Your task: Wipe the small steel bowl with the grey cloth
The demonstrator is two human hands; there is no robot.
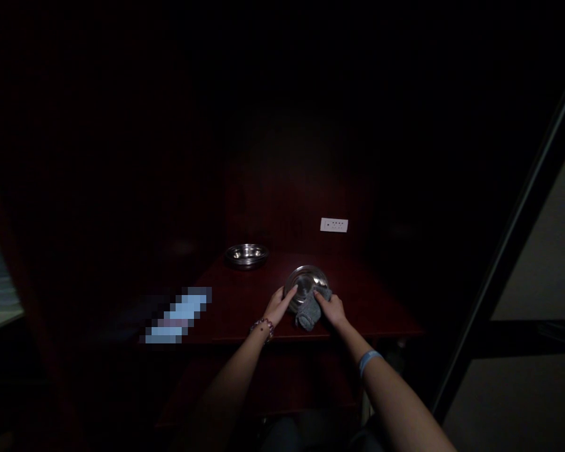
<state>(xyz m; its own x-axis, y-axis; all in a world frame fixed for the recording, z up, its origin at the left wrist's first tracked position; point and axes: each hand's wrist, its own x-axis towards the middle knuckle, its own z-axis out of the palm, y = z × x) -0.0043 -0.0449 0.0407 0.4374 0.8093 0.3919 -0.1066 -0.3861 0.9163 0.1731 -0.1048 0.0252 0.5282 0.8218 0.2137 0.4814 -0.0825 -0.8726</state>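
A shiny metal bowl is tilted toward me above the front part of the dark red desk. My left hand grips its left rim, with the thumb over the inside. Bunched in my right hand is a grey cloth, pressed against the bowl's right and lower side. The cloth hides part of the rim and hangs below it. Farther back on the left stand several nested metal bowls.
A white socket panel is fixed on the dark back wall. At the left is a pixelated bluish patch. A dark-framed light panel rises on the right. Much of the surroundings is too dark to make out.
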